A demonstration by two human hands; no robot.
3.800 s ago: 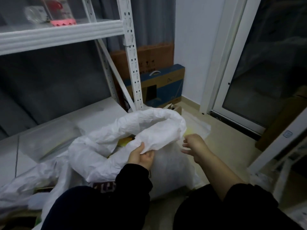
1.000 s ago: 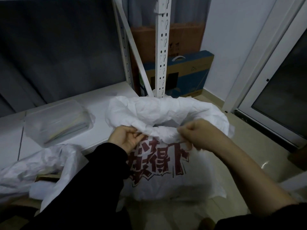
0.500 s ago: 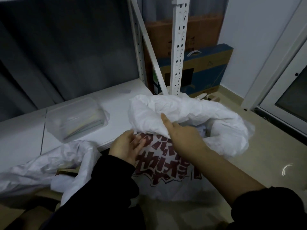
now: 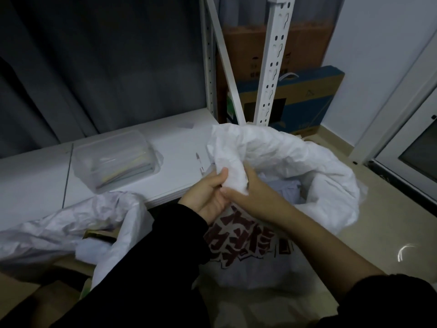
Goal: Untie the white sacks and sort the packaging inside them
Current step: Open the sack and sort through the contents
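Now my left hand (image 4: 208, 197) and right hand (image 4: 256, 196) both pinch the rolled rim of the white sack (image 4: 307, 159), each grip closed tight on it, to hold the mouth wide. It stands on the floor (image 4: 383, 209) beside the shelf (image 4: 175, 147), packaging (image 4: 288, 188) inside.

Contents of sack (image 4: 295, 162) hidden by rim, second sack (image 4: 47, 233) cut by picture edge, red print (image 4: 248, 242) partly behind forearm (image 4: 319, 252)

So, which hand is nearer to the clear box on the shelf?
Left. The left hand grips the sack on the side toward the clear box, apart from it; the right hand grips the same fold just beyond, farther from the box.
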